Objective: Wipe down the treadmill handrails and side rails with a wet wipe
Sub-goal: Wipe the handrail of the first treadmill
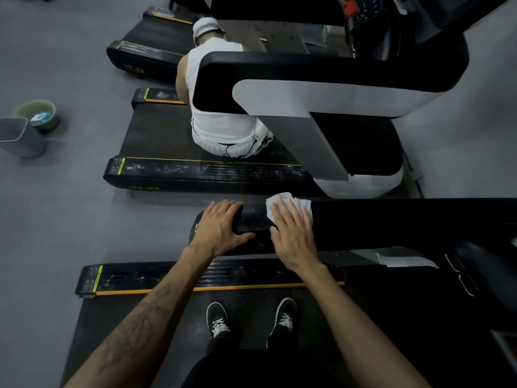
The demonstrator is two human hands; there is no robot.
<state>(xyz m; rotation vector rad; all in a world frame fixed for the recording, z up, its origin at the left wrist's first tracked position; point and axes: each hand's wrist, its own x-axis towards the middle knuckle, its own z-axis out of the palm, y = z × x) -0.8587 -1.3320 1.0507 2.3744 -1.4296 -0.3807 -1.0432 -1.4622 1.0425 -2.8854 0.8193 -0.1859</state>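
I stand on a treadmill belt facing its black handrail (391, 222), which runs left to right in front of me. My right hand (293, 236) lies flat on a white wet wipe (299, 204) and presses it onto the top of the handrail. My left hand (218, 226) grips the rounded left end of the same rail, fingers over the top and thumb underneath. A wet-looking patch shows on the rail between the two hands. Below the hands lies the black side rail (223, 275) with an orange stripe and pale dusty marks.
A person in white sits on the neighbouring treadmill (156, 141), behind its black-and-silver handrail (321, 79). A grey bin (19, 138) and a green bucket (39, 113) with a wipe packet stand on the grey floor at the left. My two black shoes (251, 317) rest on the belt.
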